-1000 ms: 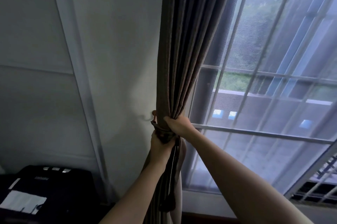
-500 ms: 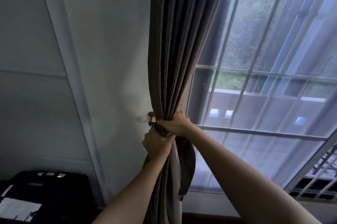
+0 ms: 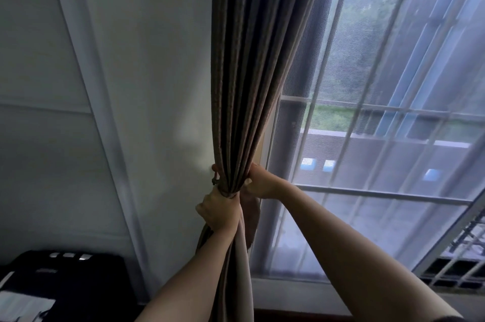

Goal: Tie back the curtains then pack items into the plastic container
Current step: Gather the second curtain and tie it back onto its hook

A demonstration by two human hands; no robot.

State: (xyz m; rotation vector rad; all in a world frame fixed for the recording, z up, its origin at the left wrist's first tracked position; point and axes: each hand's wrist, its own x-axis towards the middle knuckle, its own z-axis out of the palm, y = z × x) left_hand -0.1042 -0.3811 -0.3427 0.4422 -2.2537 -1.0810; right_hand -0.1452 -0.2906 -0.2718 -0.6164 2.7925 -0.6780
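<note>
Against the white wall (image 3: pixel 157 72), at the left edge of the window (image 3: pixel 380 138), a heavy brown curtain (image 3: pixel 252 59) hangs in deep vertical pleats that narrow to a tight waist. Its weave looks coarse and matte; below the waist a paler lining shows and the cloth falls loose again. A tieback band (image 3: pixel 228 191) of the same brown fabric circles the gathered waist, and a small hook (image 3: pixel 215 180) on the wall sits just left of it, touching the curtain's edge. The left hand (image 3: pixel 219 212) is clenched around the bundle directly under the band, knuckles toward the camera. The right hand (image 3: pixel 259 181) grips the curtain's right side at the band's height, fingers (image 3: pixel 253 168) curled into the folds. Part of the band hangs in a dark loop behind the left wrist, partly hidden.

Right of the curtain, a sheer mesh panel (image 3: pixel 367 216) covers the glass, with thin pale bars running across and down behind it. Left of the curtain the wall is smooth and bare up to a raised white moulding strip (image 3: pixel 99 125) running diagonally. A black boxy case (image 3: pixel 65 285) with silver buttons and a white paper on top sits at the lower left, well apart from the hands.
</note>
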